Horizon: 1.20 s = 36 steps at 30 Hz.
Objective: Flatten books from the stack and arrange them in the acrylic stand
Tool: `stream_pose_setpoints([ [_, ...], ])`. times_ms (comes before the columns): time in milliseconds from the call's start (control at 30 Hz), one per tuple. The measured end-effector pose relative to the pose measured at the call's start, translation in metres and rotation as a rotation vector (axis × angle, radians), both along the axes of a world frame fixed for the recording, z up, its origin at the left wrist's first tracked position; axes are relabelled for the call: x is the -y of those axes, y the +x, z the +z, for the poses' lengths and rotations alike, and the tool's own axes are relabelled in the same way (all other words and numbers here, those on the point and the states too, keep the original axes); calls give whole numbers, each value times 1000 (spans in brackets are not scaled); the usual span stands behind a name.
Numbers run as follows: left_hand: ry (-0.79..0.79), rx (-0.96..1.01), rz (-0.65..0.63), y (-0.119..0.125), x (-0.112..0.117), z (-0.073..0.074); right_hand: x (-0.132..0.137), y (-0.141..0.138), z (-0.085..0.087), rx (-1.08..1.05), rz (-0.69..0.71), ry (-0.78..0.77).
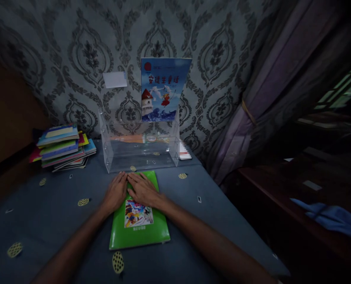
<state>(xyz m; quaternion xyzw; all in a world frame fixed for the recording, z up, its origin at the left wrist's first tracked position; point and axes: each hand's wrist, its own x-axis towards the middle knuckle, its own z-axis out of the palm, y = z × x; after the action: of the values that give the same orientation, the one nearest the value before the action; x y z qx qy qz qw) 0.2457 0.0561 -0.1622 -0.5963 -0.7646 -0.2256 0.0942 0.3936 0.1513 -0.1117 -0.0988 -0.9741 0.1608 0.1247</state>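
Note:
A green book with a colourful picture on its cover lies flat in front of me. My left hand rests on its upper left edge, fingers stretched forward. My right hand lies flat across the upper part of the cover, its fingertips close to the left hand's. Just beyond the book stands a clear acrylic rack with stepped tiers. On the rack's upper right, a blue picture book stands upright, its cover facing me.
A pile of books sits at the back left of the cloth-covered table. A white card shows against the patterned wall above the rack. At the right hangs a tied purple curtain, with blue cloth beyond the table edge.

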Motion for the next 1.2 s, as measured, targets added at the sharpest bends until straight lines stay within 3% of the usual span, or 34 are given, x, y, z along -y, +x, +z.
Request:
stream_pose_setpoints([
  [533,-171,-132,35,8,5,29,3,0,-5,-55,-124,-18],
  [733,-180,-212,26,18,-4,42,-11,4,-4,-4,-41,-58],
  [1000,-131,-172,-30,20,-10,38,-9,12,-7,-54,-75,-25],
  [1200,-213,-217,18,25,-10,47,-10,17,-5,-41,-162,-39],
])
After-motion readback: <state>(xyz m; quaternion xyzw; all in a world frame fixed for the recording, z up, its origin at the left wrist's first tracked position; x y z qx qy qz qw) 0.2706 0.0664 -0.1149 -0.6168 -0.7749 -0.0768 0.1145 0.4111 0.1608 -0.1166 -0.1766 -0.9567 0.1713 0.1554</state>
